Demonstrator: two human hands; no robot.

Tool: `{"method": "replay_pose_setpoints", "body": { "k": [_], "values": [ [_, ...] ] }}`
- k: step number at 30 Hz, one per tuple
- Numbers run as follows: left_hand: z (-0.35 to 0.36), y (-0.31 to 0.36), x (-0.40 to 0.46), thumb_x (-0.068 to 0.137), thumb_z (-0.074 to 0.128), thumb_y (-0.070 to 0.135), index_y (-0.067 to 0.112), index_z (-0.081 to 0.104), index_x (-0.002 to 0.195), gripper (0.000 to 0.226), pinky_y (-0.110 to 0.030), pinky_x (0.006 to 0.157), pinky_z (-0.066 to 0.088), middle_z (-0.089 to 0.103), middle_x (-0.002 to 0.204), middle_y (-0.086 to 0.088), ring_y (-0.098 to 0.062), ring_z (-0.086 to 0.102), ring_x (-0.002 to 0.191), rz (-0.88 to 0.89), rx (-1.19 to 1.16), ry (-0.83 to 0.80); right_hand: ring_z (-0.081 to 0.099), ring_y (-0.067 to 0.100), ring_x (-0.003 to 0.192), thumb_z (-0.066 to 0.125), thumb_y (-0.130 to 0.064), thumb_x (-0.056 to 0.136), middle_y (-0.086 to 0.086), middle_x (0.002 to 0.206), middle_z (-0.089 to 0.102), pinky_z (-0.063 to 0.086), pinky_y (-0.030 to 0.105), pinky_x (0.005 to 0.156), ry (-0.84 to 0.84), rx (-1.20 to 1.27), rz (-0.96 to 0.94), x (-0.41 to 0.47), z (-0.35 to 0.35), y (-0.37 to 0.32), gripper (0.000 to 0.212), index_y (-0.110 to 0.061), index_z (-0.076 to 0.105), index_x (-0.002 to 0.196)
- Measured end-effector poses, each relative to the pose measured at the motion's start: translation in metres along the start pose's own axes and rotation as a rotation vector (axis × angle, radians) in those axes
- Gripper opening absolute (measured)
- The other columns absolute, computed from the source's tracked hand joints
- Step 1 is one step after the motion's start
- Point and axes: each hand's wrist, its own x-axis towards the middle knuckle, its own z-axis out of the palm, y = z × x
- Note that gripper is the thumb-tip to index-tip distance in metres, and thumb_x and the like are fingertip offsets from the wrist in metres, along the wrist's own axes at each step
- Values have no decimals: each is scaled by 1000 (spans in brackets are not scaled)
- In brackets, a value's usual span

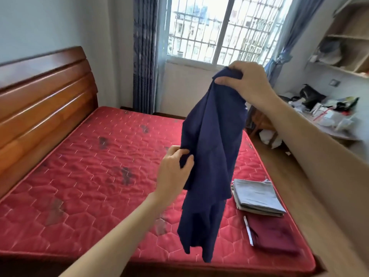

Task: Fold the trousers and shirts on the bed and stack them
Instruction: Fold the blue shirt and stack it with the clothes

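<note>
- We hold the navy garment (pixel 207 156) up in the air over the red mattress (pixel 89 176), clear of the bed along its whole length
- Our right hand (pixel 245 82) is the higher one, its fingers bunched round the cloth at the very top, so the garment's weight hangs from there
- Our left hand (pixel 175 168) sits lower and to the left, pinching a side edge of the cloth about midway down
- The long axis of the garment runs near vertical, from the right-hand grip down to the loose hem above the mattress's near edge
- Whether it is a shirt or trousers we cannot tell for sure; the hang suggests a shirt
- A grey folded stack (pixel 257 196) lies on the bed just right of the hanging cloth, and a dark red folded piece (pixel 273 232) lies just this side of it, near the mattress's right edge
- We judge the next move turns on this: the open mattress lies left of and below the grips, so the cloth should swing leftward and be laid flat, the left hand being nearer that ground
</note>
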Motion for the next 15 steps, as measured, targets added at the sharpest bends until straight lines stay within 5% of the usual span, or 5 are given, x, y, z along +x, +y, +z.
{"method": "replay_pose_setpoints", "body": {
  "k": [3, 6, 10, 15],
  "values": [
    [21, 17, 4, 86, 62, 51, 13, 62, 115, 48, -12, 85, 41, 50, 115, 10, -4, 52, 97, -80, -138, -86, 58, 13, 80, 72, -44, 81, -9, 75, 62, 41, 26, 72, -1, -26, 14, -3, -7, -2, 26, -19, 65, 83],
    [29, 23, 27, 78, 65, 62, 19, 59, 111, 55, -11, 79, 44, 48, 115, 12, 1, 53, 97, -171, -271, -177, 53, 7, 74, 72, -43, 82, -16, 69, 55, 37, 19, 66, -2, -39, 15, -4, -11, -4, 22, -25, 60, 77],
    [19, 17, 66, 82, 75, 36, 11, 66, 102, 33, -43, 83, 57, 70, 105, -7, -25, 68, 95, -329, -565, -385, 55, 12, 76, 72, -41, 82, -5, 74, 61, 39, 24, 69, 6, -47, -10, -2, -17, -3, 24, -19, 63, 79],
    [-4, -6, 84, 86, 69, 14, -1, 69, 86, 15, -51, 72, 53, 69, 85, -17, -21, 61, 73, -73, -285, -327, 60, 23, 81, 73, -43, 81, 8, 80, 67, 45, 36, 75, 45, -71, 13, 1, -23, 12, 32, -12, 66, 82]
  ]
}}
